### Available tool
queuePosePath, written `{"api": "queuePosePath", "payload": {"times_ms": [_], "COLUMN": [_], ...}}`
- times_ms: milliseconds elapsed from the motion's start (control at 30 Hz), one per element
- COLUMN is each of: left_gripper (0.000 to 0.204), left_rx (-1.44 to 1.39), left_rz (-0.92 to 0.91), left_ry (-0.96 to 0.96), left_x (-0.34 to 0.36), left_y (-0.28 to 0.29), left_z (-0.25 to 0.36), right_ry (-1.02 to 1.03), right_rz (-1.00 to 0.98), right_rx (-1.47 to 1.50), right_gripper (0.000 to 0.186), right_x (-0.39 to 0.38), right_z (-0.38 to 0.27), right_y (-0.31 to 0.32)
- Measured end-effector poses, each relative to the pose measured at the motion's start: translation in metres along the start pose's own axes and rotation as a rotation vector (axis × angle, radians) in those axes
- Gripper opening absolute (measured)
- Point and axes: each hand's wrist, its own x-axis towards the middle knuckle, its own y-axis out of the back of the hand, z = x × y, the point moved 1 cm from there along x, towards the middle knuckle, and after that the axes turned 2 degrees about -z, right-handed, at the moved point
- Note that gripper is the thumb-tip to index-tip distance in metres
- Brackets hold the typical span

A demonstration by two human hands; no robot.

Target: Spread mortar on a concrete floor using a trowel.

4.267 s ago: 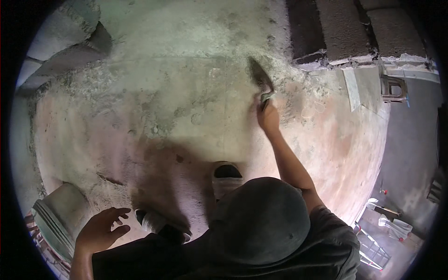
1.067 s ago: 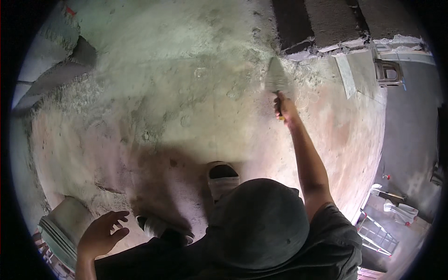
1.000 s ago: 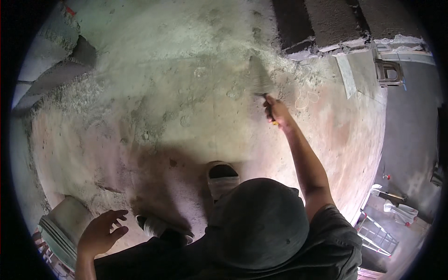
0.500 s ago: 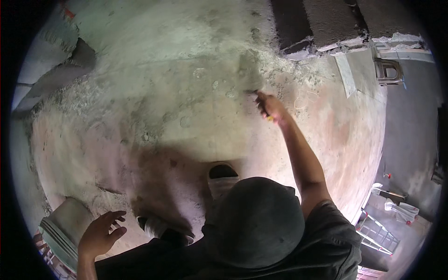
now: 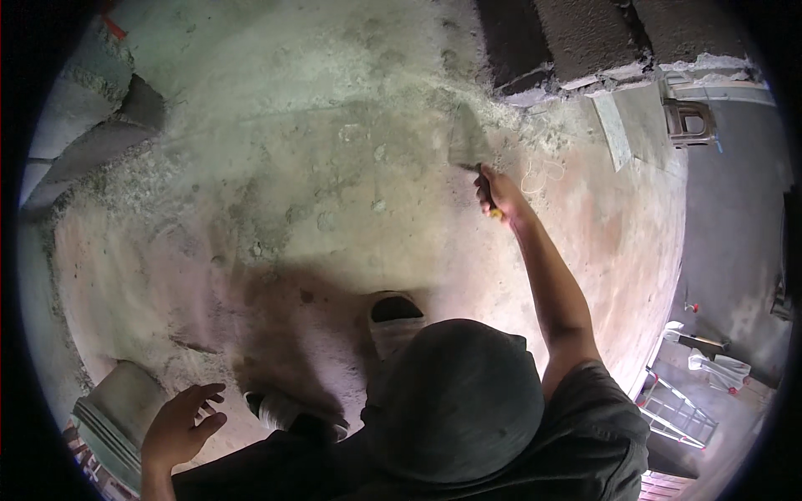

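Observation:
My right arm reaches forward, and my right hand (image 5: 501, 194) is closed round a trowel's dark, yellow-ended handle. The trowel's blade (image 5: 466, 134) is blurred over rough, dusty concrete floor (image 5: 376, 217), just short of some dark rough blocks (image 5: 589, 42) at the upper right; whether it touches the floor I cannot tell. My left hand (image 5: 182, 422) hangs at the lower left with fingers loosely spread and nothing in them, near a grey-green bucket (image 5: 121, 401). My cap and dark shirt cover the lower middle, and a slipper (image 5: 393, 330) shows beside the cap.
Broken concrete pieces (image 5: 88, 100) lie along the upper left. A brown stool (image 5: 685, 136) and a pale board (image 5: 610, 134) are at the upper right. An aluminium ladder (image 5: 675, 422) and several small tools lie at the lower right, beside a grey surface.
The trowel has swept from side to side near the blocks; in the last half second my right hand moved slightly right. My left hand has stayed low and open. The view has shifted slightly.

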Motion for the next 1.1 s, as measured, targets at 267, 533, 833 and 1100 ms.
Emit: {"api": "queuePosePath", "payload": {"times_ms": [267,533,833,1100], "left_gripper": [0.048,0.046,0.046,0.048], "left_rx": [0.013,0.017,0.016,0.019], "left_rz": [-0.019,0.02,0.027,0.028], "left_ry": [-0.024,-0.009,0.01,-0.001], "left_x": [0.01,0.007,0.012,0.006], "left_y": [0.003,0.001,0.004,-0.001], "left_z": [0.012,0.007,0.006,0.002], "right_ry": [0.1,0.06,0.352,0.272], "right_rz": [0.13,0.098,0.243,0.107], "right_rx": [0.018,-0.04,-0.102,-0.008], "right_gripper": [0.047,0.045,0.05,0.048], "right_x": [0.013,-0.003,0.064,0.079], "right_z": [0.014,-0.005,-0.038,-0.058], "right_y": [0.044,0.038,0.031,0.039]}}
